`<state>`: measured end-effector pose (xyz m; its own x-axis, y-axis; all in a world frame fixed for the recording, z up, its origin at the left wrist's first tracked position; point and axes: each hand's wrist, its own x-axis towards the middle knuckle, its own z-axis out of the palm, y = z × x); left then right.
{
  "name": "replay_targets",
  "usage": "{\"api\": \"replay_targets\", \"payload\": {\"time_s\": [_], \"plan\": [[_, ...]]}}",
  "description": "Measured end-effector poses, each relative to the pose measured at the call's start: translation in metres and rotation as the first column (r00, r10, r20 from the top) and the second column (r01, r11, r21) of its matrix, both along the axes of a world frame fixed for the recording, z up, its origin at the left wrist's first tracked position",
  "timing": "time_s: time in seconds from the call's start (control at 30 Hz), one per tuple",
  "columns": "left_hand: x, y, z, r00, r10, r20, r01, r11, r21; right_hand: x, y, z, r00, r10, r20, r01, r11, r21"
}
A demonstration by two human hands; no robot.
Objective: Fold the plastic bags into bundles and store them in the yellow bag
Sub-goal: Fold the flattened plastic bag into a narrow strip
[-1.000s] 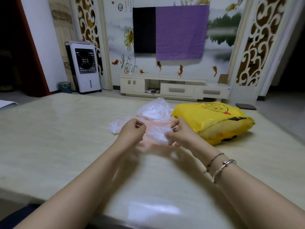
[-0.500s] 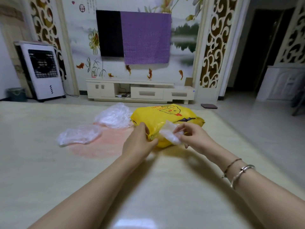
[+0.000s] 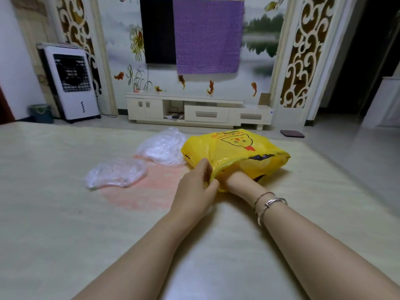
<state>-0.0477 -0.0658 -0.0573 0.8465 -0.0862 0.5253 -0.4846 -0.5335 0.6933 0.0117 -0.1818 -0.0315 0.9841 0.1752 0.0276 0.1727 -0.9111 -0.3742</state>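
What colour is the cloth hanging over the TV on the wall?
Purple, with a fine dotted weave: the purple cloth covers the right part of the dark screen, seen in the head view.

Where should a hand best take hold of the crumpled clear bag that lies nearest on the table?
Pinch the nearest clear bag at its raised, crumpled middle, from above. It lies low and loose on the table, apart from the yellow bag, so probably no firm edge offers itself.

Both bare forearms reach forward side by side. The left hand [image 3: 195,187] lies knuckles up, its fingers curled and pinching the rim of the yellow bag [image 3: 236,152]. The right hand is hidden inside that bag past the wrist, which wears two bracelets [image 3: 269,202].
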Motion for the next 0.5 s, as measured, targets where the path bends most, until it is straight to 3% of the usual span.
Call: {"api": "replay_targets", "payload": {"time_s": [0.03, 0.17, 0.23, 0.37, 0.5], "plan": [[0.001, 0.0, -0.001, 1.0, 0.006, -0.005, -0.006, 1.0, -0.008, -0.002, -0.002, -0.004, 1.0, 0.017, -0.011, -0.018, 0.998, -0.065], [0.002, -0.003, 0.0, 0.999, 0.021, -0.036, -0.022, 0.999, -0.044, -0.027, -0.032, -0.014, 0.999, 0.007, 0.051, -0.018, 0.979, 0.202], [0.001, -0.005, 0.0, 0.997, 0.032, -0.073, -0.038, 0.997, -0.07, -0.043, -0.044, -0.009, 0.994, 0.049, 0.101, -0.068, 0.98, 0.19], [-0.011, -0.01, 0.011, 0.968, 0.046, -0.245, -0.079, 0.989, -0.127, -0.078, -0.065, 0.0, 0.982, 0.066, 0.176, -0.107, 0.966, 0.234], [-0.019, -0.004, 0.032, 0.914, 0.029, -0.404, -0.039, 0.999, -0.017, -0.096, -0.066, 0.013, 0.951, 0.021, 0.309, -0.128, 0.936, 0.328]]}}
